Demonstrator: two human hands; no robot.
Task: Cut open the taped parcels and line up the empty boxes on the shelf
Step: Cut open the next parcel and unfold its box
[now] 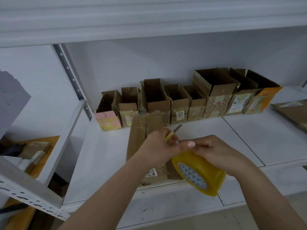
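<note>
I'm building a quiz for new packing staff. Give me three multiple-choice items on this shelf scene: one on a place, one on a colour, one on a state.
1. Where do the opened brown cardboard boxes stand?
A. in a row at the shelf's back
B. on the floor
C. stacked on the top shelf

2. What colour is the roll of packing tape?
A. blue
B. yellow
C. black

3. What does the left hand hold?
A. nothing
B. a marker
C. a yellow-handled cutter

Answers: A, they line the white shelf by the wall; B, its body shows yellow; C, fingers curl round its handle.
</note>
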